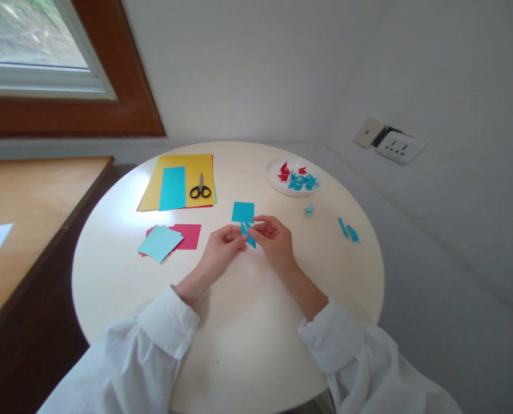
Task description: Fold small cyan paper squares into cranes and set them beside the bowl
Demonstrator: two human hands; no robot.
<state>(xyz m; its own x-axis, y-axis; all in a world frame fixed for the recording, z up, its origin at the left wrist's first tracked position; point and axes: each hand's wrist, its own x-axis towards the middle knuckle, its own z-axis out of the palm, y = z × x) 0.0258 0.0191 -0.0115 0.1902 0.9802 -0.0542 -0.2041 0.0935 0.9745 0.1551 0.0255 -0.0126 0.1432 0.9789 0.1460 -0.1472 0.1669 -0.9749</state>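
Note:
Between my two hands is a small folded piece of blue paper, pointed at its lower end. My left hand pinches it from the left side, fingers curled. From the right, my right hand grips its upper part between thumb and fingertips. Just beyond the fingers a flat blue paper square lies on the table. Parts of the folded piece are covered by my thumbs, so its exact shape is hard to make out.
A white dish holds small red and blue folded figures. Near it lie a pale blue folded piece and blue scraps. Scissors and a blue strip rest on yellow sheets. Light blue squares overlap pink ones.

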